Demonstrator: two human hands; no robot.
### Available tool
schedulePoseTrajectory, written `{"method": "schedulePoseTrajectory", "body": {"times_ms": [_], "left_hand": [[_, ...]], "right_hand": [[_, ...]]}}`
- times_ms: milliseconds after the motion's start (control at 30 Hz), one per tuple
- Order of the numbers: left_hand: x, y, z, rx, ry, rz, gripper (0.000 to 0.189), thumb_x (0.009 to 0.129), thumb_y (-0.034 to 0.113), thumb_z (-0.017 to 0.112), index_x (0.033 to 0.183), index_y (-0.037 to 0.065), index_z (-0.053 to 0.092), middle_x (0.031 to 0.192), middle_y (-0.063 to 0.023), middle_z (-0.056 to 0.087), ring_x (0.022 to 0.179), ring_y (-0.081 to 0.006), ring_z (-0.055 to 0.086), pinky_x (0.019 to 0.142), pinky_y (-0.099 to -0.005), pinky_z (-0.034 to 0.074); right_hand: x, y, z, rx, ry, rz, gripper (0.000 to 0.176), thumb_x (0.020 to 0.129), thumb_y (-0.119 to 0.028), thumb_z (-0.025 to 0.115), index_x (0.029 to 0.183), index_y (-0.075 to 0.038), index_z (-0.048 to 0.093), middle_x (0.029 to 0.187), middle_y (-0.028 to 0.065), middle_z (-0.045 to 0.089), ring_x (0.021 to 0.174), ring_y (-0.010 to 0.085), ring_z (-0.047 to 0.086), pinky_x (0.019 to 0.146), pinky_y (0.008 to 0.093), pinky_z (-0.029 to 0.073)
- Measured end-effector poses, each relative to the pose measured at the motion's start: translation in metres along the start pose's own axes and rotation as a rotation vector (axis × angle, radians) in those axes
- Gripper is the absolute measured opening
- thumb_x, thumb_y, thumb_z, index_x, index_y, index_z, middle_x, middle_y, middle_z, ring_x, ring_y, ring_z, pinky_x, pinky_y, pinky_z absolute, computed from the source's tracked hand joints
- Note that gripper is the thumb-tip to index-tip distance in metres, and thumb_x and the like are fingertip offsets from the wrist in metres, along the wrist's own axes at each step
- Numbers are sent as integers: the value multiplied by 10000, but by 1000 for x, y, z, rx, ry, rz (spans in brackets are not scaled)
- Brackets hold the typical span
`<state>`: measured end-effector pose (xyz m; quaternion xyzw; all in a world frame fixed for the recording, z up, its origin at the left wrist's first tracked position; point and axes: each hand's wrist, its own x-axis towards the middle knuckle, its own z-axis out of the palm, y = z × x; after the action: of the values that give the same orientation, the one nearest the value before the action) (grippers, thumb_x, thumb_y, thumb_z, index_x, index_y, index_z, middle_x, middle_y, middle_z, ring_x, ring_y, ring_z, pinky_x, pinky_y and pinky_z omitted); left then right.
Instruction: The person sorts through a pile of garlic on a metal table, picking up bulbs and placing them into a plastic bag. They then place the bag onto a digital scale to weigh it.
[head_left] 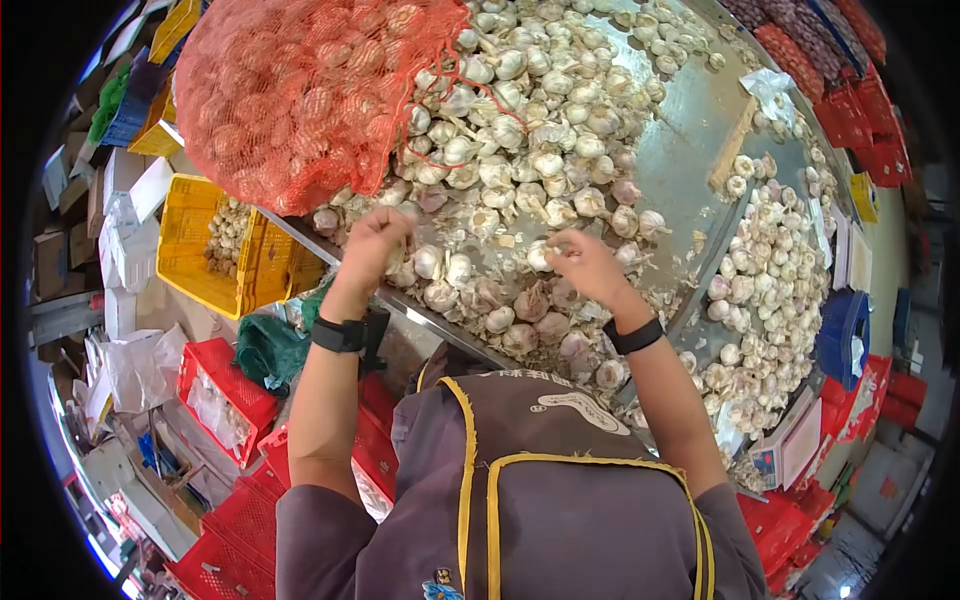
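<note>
My left hand hovers over the near edge of the metal table, its fingers curled together and slightly blurred. Whatever they may hold is too small or hidden to make out. With thumb and fingers, my right hand pinches a white garlic bulb. Beneath both hands lie loose garlic bulbs and dry skins. A large heap of garlic spreads beyond them. Left of the heap rests a bulging red mesh sack of bulbs, close beyond my left hand.
A second garlic pile lies to the right, past a metal divider. A wooden strip and a plastic bag are near it. At left stand a yellow crate with garlic and a red crate. A blue basket stands far right.
</note>
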<state>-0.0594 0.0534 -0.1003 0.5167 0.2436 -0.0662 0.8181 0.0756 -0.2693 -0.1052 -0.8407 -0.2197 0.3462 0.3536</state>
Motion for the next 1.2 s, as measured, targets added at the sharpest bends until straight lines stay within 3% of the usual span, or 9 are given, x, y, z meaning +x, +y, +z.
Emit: {"method": "schedulePoseTrajectory", "body": {"times_ms": [67, 167, 367, 400, 500, 633, 867, 1033, 1200], "left_hand": [[-8, -7, 15, 960, 200, -6, 307, 796, 258, 663, 1029, 66, 608, 907, -138, 685, 858, -261, 674, 769, -379, 533], [-16, -18, 43, 1602, 170, -76, 349, 749, 263, 687, 1030, 67, 622, 950, -169, 679, 895, -312, 672, 780, -415, 532], [4, -24, 51, 1662, 86, -41, 462, 675, 260, 723, 1081, 68, 616, 970, -176, 678, 913, -343, 659, 775, -444, 530], [3, -22, 45, 1663, 91, -36, 462, 675, 260, 723, 1081, 68, 616, 970, -176, 678, 913, -343, 659, 775, -444, 530], [-9, -13, 24, 1291, 55, 181, 410, 720, 215, 726, 1075, 51, 603, 924, -152, 684, 830, -293, 675, 702, -402, 542], [-36, -5, 27, -149, -267, -123, 509, 857, 75, 620, 1334, 63, 446, 1067, -150, 645, 849, -233, 660, 634, -314, 558], [-48, -16, 104, -594, -632, -71, 591, 826, 194, 677, 1342, 69, 418, 1108, -207, 597, 678, -248, 646, 579, -338, 558], [-54, -7, 146, -207, -323, 8, 370, 900, 116, 624, 1251, 82, 514, 1096, -129, 610, 768, -171, 637, 642, -284, 552], [-61, -9, 206, 1078, -342, 836, 357, 843, 137, 662, 1186, 80, 582, 1215, -148, 572, 1139, -345, 541, 1010, -459, 400]], "right_hand": [[6, -11, 17, -353, -47, 92, 454, 858, -346, 613, 1231, -97, 550, 959, 130, 681, 865, 271, 658, 782, 396, 521], [23, -26, 29, -705, -160, 249, 623, 824, -402, 613, 1358, -146, 418, 1039, 194, 671, 957, 391, 640, 803, 468, 518], [25, -23, 22, -720, -162, 128, 557, 800, -297, 674, 1277, -87, 475, 1016, 157, 684, 928, 323, 671, 816, 436, 518], [26, -5, 21, -369, -172, 108, 549, 835, -264, 651, 1318, -103, 445, 1012, 164, 682, 915, 299, 674, 799, 408, 523], [-2, 1, -3, 461, -275, 149, 553, 900, -174, 586, 1405, -144, 361, 1056, 195, 662, 888, 261, 674, 778, 361, 530], [-36, 20, 0, 1435, -618, 60, 632, 941, -38, 494, 1492, -201, 230, 1245, 265, 554, 942, 264, 648, 796, 347, 534], [-69, 4, 19, 1791, -713, -78, 615, 978, -162, 503, 1509, -202, 196, 1325, 245, 481, 1091, 300, 588, 820, 384, 539], [-79, 6, 18, 1688, -525, 61, 633, 984, -546, 340, 1483, -164, 266, 1374, 222, 471, 1131, 367, 583, 776, 427, 573], [-77, 27, 33, 1855, -521, 97, 638, 982, -549, 339, 1396, -66, 380, 1291, 202, 536, 1117, 333, 591, 806, 457, 577]]}}
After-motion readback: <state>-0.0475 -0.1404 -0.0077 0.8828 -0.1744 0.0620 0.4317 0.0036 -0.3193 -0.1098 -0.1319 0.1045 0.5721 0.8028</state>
